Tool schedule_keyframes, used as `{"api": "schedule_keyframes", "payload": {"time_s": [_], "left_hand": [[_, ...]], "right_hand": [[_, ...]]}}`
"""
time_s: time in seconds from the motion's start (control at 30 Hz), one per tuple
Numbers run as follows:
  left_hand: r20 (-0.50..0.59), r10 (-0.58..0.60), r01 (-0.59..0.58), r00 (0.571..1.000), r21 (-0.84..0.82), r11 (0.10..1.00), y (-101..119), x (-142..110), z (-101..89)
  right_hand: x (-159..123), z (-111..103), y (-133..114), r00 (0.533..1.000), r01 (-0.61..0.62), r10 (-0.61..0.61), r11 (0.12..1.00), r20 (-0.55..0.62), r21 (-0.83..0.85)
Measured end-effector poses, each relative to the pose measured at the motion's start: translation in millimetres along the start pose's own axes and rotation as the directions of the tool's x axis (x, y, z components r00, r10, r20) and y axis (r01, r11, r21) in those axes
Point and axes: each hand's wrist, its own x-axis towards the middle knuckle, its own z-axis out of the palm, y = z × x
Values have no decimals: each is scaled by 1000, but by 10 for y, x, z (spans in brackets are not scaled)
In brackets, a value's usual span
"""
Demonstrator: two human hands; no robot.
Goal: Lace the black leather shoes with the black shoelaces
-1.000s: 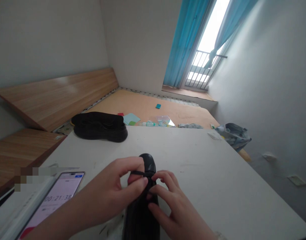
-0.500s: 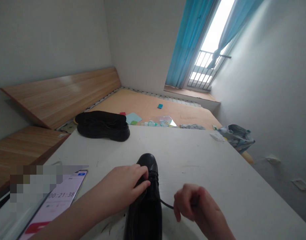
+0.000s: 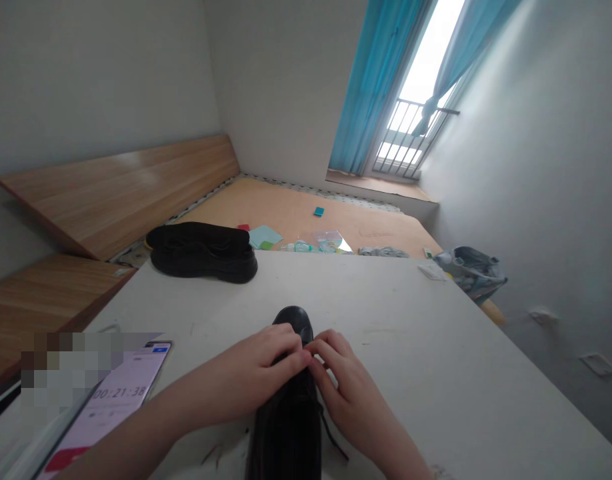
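Observation:
A black leather lace-up shoe (image 3: 289, 433) lies on the white table (image 3: 411, 353) with its toe pointing away from me. My left hand (image 3: 259, 370) grips the lacing from the left, its fingers curled over the top of the shoe. My right hand (image 3: 341, 380) comes in from the right, and its fingertips meet the left fingers at the laces. A thin black shoelace (image 3: 333, 437) hangs down past the right side of the shoe. My hands hide the middle of the lacing.
A smartphone (image 3: 121, 400) showing a timer lies left of my left forearm. Another black shoe pair (image 3: 203, 253) sits at the table's far edge, with a white card (image 3: 432, 271) at the far right. Beyond the table, small items lie on a low wooden platform.
My right hand has moved left from beside the shoe to the lacing. The lace no longer stretches out to the right and now hangs down. My left hand stays at the lacing.

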Motion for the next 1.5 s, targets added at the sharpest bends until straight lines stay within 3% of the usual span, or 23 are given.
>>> {"api": "schedule_keyframes", "payload": {"time_s": [0.1,0.17,0.27,0.4,0.5,0.6,0.73,0.8,0.93,1.03,1.13,1.17,1.23,1.3,1.37,1.43,1.5], "left_hand": [[-78,17,-36,997,-258,965,49,-37,-97],[-180,32,-86,983,-299,950,87,-76,-142],[-232,58,-115,971,-237,965,155,-132,-140],[-185,116,-132,976,-77,988,224,-159,-73],[-193,136,-125,972,67,990,232,-152,-51],[-187,146,-123,971,129,984,213,-134,-61],[-204,144,-99,968,214,972,178,-102,-75],[-204,140,-84,969,261,962,166,-89,-73],[-199,150,-75,968,343,936,162,-73,-66],[-164,107,-33,981,401,916,136,-58,-73],[-118,2,55,993,476,878,47,-44,-92],[-113,-29,82,993,505,859,9,-43,-101],[-109,-75,124,991,552,825,-60,-48,-121],[-99,-104,142,990,574,807,-91,-60,-148],[-94,-112,146,989,562,814,-63,-78,-181],[-119,-85,134,989,510,850,22,-106,-213],[-135,-39,91,990,407,909,140,-154,-222]], "right_hand": [[31,21,8,999,-29,27,995,20,95],[55,47,14,995,-94,87,979,46,181],[82,90,34,987,-159,144,956,75,248],[73,143,59,995,-96,91,965,32,243],[45,186,42,997,-37,47,986,-60,160],[32,206,-9,991,31,-38,998,-131,-52],[86,157,-62,996,53,-68,977,-65,-205],[139,113,-60,1000,5,-6,993,-3,-118],[214,11,-26,991,-122,104,959,80,257],[209,-112,-6,979,-204,171,790,112,578],[167,-285,41,961,-257,252,666,114,700],[148,-347,68,958,-266,267,678,107,685],[103,-467,130,960,-256,278,796,44,548],[52,-569,187,961,-247,272,925,-48,290],[-3,-649,209,958,-262,267,963,-104,54],[-63,-703,178,957,-272,274,962,-94,31],[-135,-729,92,963,-243,258,957,-83,157]]}}
